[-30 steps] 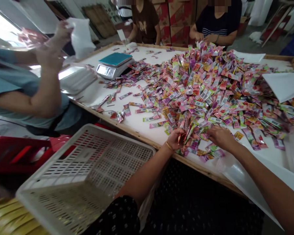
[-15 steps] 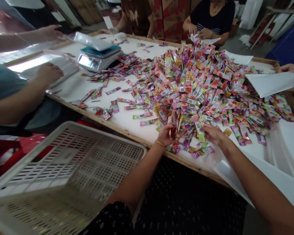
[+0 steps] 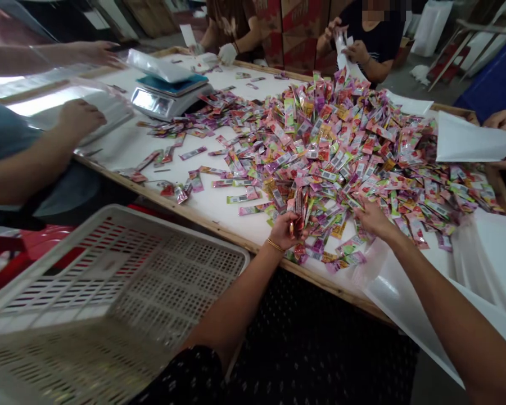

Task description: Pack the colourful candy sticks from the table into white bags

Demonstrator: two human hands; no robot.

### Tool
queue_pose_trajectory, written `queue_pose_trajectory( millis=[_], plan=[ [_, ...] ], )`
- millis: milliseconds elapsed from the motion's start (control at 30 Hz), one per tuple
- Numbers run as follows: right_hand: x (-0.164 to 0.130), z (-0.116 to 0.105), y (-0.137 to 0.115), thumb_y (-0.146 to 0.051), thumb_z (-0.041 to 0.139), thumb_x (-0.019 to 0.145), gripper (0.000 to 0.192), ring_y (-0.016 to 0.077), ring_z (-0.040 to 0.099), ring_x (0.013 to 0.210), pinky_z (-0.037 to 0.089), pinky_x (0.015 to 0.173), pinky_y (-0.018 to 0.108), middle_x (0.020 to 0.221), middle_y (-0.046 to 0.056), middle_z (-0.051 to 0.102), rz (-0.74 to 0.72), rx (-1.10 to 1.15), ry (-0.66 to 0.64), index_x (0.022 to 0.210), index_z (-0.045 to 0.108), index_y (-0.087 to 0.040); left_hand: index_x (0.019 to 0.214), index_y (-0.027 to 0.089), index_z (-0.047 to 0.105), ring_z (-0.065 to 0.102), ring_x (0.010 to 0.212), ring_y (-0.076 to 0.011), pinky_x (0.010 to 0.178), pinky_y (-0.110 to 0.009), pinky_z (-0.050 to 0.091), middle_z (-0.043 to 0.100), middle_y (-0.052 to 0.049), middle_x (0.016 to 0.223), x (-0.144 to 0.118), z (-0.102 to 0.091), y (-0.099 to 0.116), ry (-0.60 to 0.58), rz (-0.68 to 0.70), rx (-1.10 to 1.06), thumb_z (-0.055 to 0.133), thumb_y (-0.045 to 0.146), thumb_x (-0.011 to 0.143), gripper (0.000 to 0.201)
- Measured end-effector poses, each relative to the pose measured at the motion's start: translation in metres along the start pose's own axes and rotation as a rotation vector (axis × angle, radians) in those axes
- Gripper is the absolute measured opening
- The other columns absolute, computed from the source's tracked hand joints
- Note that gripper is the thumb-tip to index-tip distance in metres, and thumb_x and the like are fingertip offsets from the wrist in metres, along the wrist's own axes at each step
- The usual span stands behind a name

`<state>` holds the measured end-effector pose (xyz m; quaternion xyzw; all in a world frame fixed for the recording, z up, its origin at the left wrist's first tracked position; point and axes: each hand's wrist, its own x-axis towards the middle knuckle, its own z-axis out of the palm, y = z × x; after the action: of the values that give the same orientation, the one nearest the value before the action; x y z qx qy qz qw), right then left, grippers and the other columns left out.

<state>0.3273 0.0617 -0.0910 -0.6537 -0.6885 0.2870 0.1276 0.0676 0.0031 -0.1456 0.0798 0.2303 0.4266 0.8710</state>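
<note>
A heap of slim, colourful stick packets [image 3: 320,132] in pink, purple, green and orange wrappers covers much of the white tabletop. My left hand [image 3: 285,232], a thin gold bangle at its wrist, is closed around a small bunch of packets [image 3: 298,205] standing on end at the heap's near edge. To the right of it, my right hand [image 3: 373,218] reaches into the heap with the fingers pinched at a greenish packet [image 3: 352,202]. Its fingertips are partly lost among the wrappers. Some loose packets [image 3: 349,247] lie between my hands and the table's wooden edge.
A large white plastic crate [image 3: 236,254] stands beside the table at my left. Beyond it sits a digital scale [image 3: 168,101] bearing a white bag [image 3: 156,64]. Clear plastic bags [image 3: 421,289] lie at my right. Co-workers' hands hold white bags [image 3: 474,138] around the table.
My right hand has moved slightly right and up, and the packet it held upright is no longer at that spot. My left hand keeps its bunch. A co-worker opposite has raised a white bag.
</note>
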Motion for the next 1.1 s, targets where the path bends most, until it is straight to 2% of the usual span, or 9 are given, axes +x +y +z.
queue_pose_trajectory(
  millis=[100, 167, 200, 300, 433, 633, 800, 967, 1100],
  plan=[
    [-0.001, 0.012, -0.009, -0.02, 0.052, 0.083, 0.041, 0.0321, 0.048, 0.12, 0.036, 0.099, 0.049, 0.13, 0.017, 0.054, -0.087, -0.433, 0.154, 0.124, 0.052, -0.014, 0.099, 0.01, 0.065, 0.054, 0.046, -0.0165, 0.039, -0.025, 0.041, 0.066, -0.007, 0.066, 0.0, 0.0, 0.0, 0.0, 0.003, -0.016, 0.045, 0.021, 0.065, 0.041],
    [-0.006, 0.015, -0.017, -0.023, 0.055, 0.083, 0.052, 0.0354, 0.04, 0.127, 0.03, 0.102, 0.054, 0.141, 0.018, 0.045, -0.172, -0.578, 0.224, 0.133, 0.045, -0.015, 0.103, 0.01, 0.064, 0.054, 0.046, -0.0162, 0.039, -0.025, 0.041, 0.067, -0.007, 0.069, 0.0, 0.001, 0.0, 0.0, 0.015, -0.034, 0.045, 0.021, 0.065, 0.044],
    [-0.008, 0.016, -0.021, -0.023, 0.057, 0.083, 0.054, 0.0347, 0.04, 0.127, 0.03, 0.102, 0.052, 0.141, 0.018, 0.045, -0.26, -0.603, 0.193, 0.134, 0.045, -0.015, 0.103, 0.01, 0.064, 0.054, 0.046, -0.0163, 0.039, -0.025, 0.041, 0.067, -0.007, 0.069, -0.001, 0.001, 0.0, -0.001, 0.02, -0.039, 0.045, 0.021, 0.065, 0.044],
    [-0.011, 0.023, -0.03, -0.026, 0.058, 0.084, 0.048, 0.0295, 0.046, 0.12, 0.034, 0.098, 0.042, 0.133, 0.015, 0.054, -0.532, -0.605, -0.063, 0.13, 0.051, -0.016, 0.102, 0.01, 0.064, 0.053, 0.045, -0.0166, 0.039, -0.026, 0.041, 0.067, -0.008, 0.068, -0.001, 0.002, 0.0, -0.008, 0.024, -0.049, 0.045, 0.021, 0.064, 0.044],
    [-0.004, 0.043, -0.033, -0.024, 0.063, 0.081, 0.048, 0.0266, 0.049, 0.117, 0.034, 0.092, 0.037, 0.128, 0.011, 0.058, -0.58, -0.652, -0.281, 0.128, 0.054, -0.019, 0.102, 0.01, 0.064, 0.053, 0.046, -0.0163, 0.04, -0.026, 0.04, 0.068, -0.009, 0.072, -0.002, 0.003, 0.001, -0.007, 0.003, -0.057, 0.045, 0.02, 0.064, 0.044],
    [-0.002, 0.044, -0.031, -0.021, 0.053, 0.089, 0.021, 0.0231, 0.056, 0.1, 0.033, 0.086, 0.035, 0.101, 0.006, 0.067, -0.68, -0.699, -0.288, 0.106, 0.065, -0.02, 0.103, 0.01, 0.065, 0.053, 0.045, -0.0163, 0.04, -0.026, 0.04, 0.067, -0.008, 0.069, -0.002, 0.003, 0.002, -0.011, 0.015, -0.06, 0.045, 0.021, 0.064, 0.045],
    [-0.011, 0.033, -0.036, -0.019, 0.048, 0.091, 0.016, 0.0237, 0.054, 0.094, 0.035, 0.085, 0.034, 0.094, 0.012, 0.064, -0.689, -0.643, -0.113, 0.096, 0.062, -0.014, 0.094, 0.01, 0.067, 0.053, 0.046, -0.0174, 0.04, -0.025, 0.039, 0.061, -0.006, 0.056, 0.0, -0.001, 0.0, -0.008, 0.037, -0.07, 0.044, 0.021, 0.066, 0.038],
    [-0.024, 0.055, -0.033, -0.011, 0.045, 0.089, 0.021, 0.022, 0.054, 0.093, 0.039, 0.084, 0.033, 0.098, 0.01, 0.061, -0.803, -0.646, -0.356, 0.105, 0.059, -0.013, 0.101, 0.01, 0.066, 0.051, 0.047, -0.0152, 0.041, -0.024, 0.038, 0.064, -0.008, 0.066, -0.001, 0.001, 0.001, 0.007, 0.105, -0.08, 0.043, 0.021, 0.068, 0.042],
    [-0.029, 0.074, -0.03, -0.013, 0.044, 0.09, 0.022, 0.0236, 0.052, 0.099, 0.041, 0.085, 0.034, 0.102, 0.012, 0.06, -0.814, -0.685, -0.433, 0.105, 0.06, -0.013, 0.106, 0.009, 0.065, 0.051, 0.047, -0.0146, 0.041, -0.024, 0.037, 0.066, -0.008, 0.07, -0.001, 0.001, 0.002, 0.004, 0.116, -0.058, 0.044, 0.022, 0.067, 0.046]
  ],
)
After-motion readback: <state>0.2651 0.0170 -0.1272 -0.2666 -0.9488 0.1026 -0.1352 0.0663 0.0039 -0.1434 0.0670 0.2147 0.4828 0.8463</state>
